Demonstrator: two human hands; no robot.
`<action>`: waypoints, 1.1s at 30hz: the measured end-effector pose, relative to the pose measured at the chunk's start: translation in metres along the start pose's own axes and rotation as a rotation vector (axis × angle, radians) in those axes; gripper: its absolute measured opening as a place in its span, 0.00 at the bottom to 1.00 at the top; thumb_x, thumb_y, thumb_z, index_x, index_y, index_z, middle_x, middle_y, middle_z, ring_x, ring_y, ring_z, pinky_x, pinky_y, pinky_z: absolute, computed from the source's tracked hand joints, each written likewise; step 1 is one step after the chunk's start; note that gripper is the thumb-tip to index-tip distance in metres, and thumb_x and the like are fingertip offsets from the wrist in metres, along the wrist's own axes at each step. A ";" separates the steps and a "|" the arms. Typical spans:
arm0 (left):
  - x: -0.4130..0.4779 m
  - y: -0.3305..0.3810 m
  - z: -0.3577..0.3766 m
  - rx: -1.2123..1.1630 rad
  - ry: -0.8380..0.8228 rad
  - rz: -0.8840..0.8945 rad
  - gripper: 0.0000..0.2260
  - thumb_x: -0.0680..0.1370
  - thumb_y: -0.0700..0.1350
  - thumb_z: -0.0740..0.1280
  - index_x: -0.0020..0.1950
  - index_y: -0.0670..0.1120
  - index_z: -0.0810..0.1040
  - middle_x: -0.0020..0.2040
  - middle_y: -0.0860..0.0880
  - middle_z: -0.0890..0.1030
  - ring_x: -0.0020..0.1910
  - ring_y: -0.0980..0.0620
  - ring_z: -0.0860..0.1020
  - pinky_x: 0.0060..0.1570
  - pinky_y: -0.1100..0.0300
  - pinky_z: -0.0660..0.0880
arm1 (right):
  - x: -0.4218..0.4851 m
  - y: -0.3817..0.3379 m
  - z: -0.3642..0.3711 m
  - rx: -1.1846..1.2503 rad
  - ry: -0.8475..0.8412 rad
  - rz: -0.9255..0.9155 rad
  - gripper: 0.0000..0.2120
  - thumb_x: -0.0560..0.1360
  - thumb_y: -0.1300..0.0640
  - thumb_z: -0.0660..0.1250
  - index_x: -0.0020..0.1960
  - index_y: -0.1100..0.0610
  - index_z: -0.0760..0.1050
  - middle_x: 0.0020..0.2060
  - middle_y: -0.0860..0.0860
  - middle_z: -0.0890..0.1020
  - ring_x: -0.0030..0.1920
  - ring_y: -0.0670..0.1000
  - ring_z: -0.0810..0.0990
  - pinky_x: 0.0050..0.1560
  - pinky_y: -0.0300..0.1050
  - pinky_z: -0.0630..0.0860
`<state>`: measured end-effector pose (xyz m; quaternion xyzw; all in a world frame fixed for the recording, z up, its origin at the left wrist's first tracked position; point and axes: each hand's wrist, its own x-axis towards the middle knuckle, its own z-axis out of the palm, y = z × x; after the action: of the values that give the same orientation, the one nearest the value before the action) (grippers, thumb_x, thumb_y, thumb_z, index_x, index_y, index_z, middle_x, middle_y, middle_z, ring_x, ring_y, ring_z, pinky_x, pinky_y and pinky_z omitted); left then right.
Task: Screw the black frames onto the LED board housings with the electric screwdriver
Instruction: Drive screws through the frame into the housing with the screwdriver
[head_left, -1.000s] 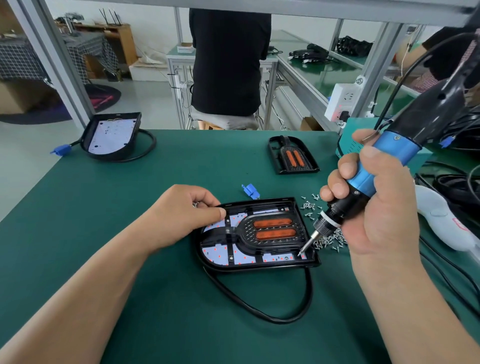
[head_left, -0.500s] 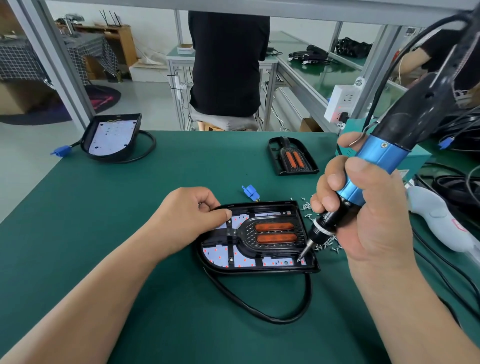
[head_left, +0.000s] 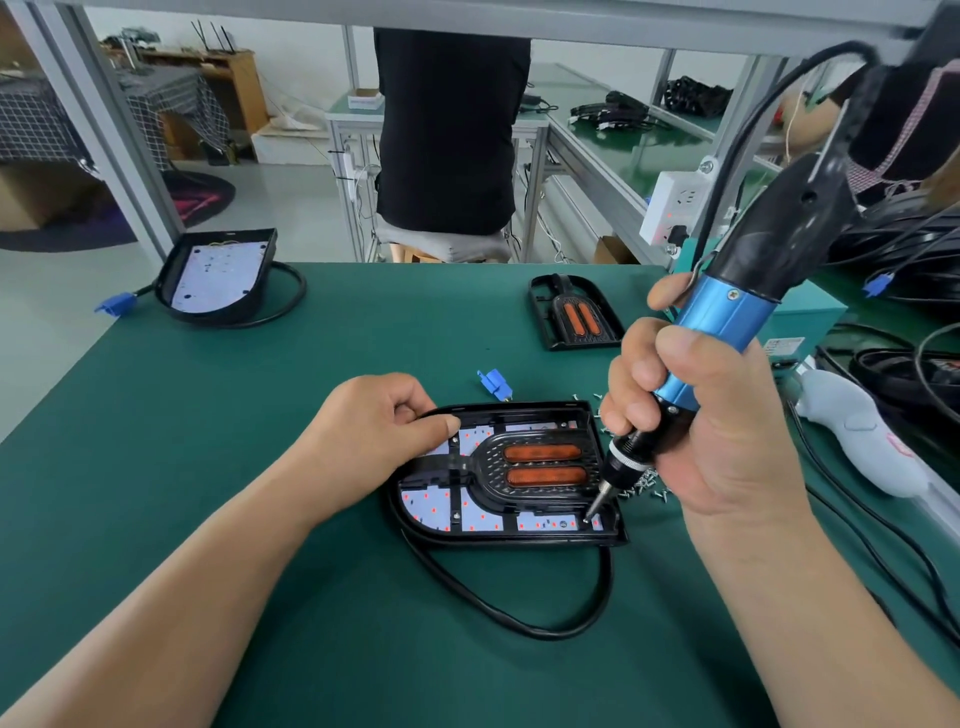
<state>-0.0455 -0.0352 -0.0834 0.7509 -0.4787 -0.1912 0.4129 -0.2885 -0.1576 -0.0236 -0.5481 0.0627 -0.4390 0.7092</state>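
Beyond the green worktop's (head_left: 208, 467) far edge stood aluminium posts (head_left: 119, 145), a pale floor (head_left: 291, 208), a wooden desk (head_left: 234, 83) and a check-clothed table (head_left: 31, 119).

Both forearms are bare and come in from the bottom corners, angling toward the middle. Left hand (head_left: 379, 431) is knuckles-up, fingers curled and thumb laid flat, holding the near-left edge of the LED board housing (head_left: 519, 540). Right hand (head_left: 701, 431) is fisted round the electric screwdriver (head_left: 727, 312), thumb across the front.
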 end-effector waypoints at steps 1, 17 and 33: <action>0.000 0.000 0.000 -0.005 0.000 0.002 0.11 0.75 0.53 0.79 0.38 0.53 0.80 0.27 0.55 0.66 0.27 0.56 0.62 0.27 0.66 0.61 | 0.000 0.000 0.000 0.000 -0.011 -0.001 0.10 0.74 0.57 0.67 0.55 0.50 0.76 0.34 0.49 0.72 0.26 0.50 0.69 0.33 0.44 0.73; 0.000 -0.002 -0.003 -0.007 -0.021 0.032 0.10 0.76 0.53 0.78 0.40 0.53 0.81 0.28 0.54 0.66 0.28 0.56 0.62 0.28 0.65 0.61 | 0.007 -0.005 -0.026 0.075 0.274 -0.094 0.10 0.85 0.48 0.61 0.62 0.53 0.73 0.38 0.47 0.73 0.32 0.47 0.71 0.37 0.43 0.76; -0.001 -0.006 -0.004 -0.018 -0.019 0.026 0.09 0.75 0.58 0.78 0.42 0.55 0.83 0.28 0.54 0.68 0.28 0.56 0.64 0.34 0.57 0.64 | 0.004 -0.046 -0.107 -0.038 0.680 0.060 0.13 0.81 0.48 0.67 0.57 0.55 0.70 0.37 0.52 0.78 0.29 0.49 0.74 0.30 0.40 0.74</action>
<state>-0.0395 -0.0317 -0.0860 0.7389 -0.4905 -0.1976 0.4176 -0.3726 -0.2387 -0.0258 -0.3813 0.3198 -0.5742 0.6501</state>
